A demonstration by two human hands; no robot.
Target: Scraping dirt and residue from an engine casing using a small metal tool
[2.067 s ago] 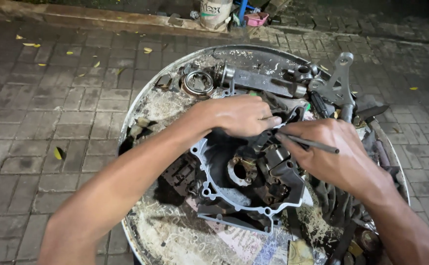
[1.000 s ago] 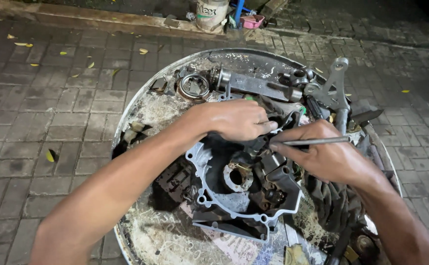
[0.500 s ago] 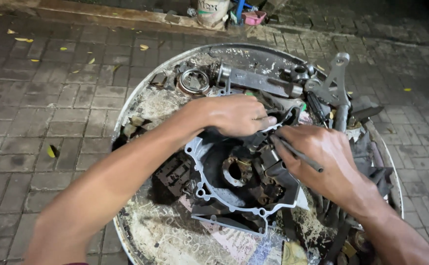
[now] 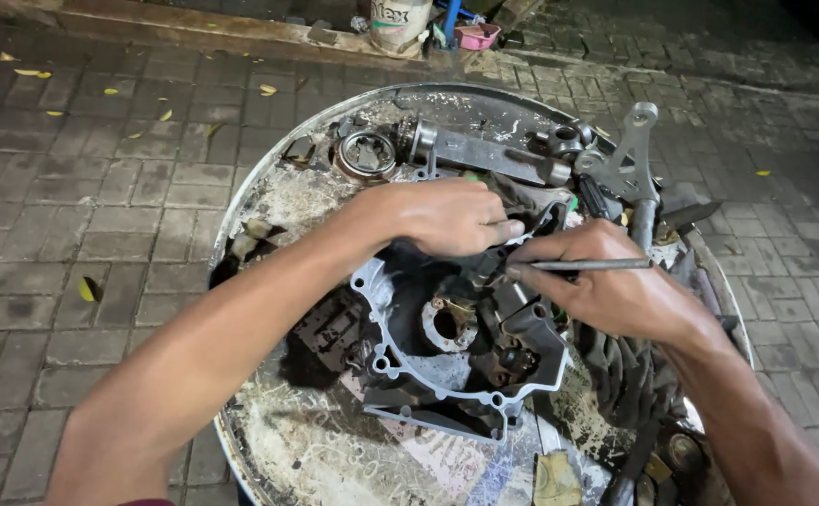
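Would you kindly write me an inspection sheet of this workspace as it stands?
Surface: round metal tray, dirty, littered with pale debris.
Job's things: grey engine case lying open side up on the tray; thin metal rod.
Clutter: bearing ring, long metal shaft, forked bracket, dark ribbed part, all on the tray.
Grippers: left hand rests on the case's upper edge; right hand grips the rod, its tip pointing into the case.
Cables: nothing seen.
Surroundings: paved brick ground with yellow leaves; white bucket and a pink container at the top.
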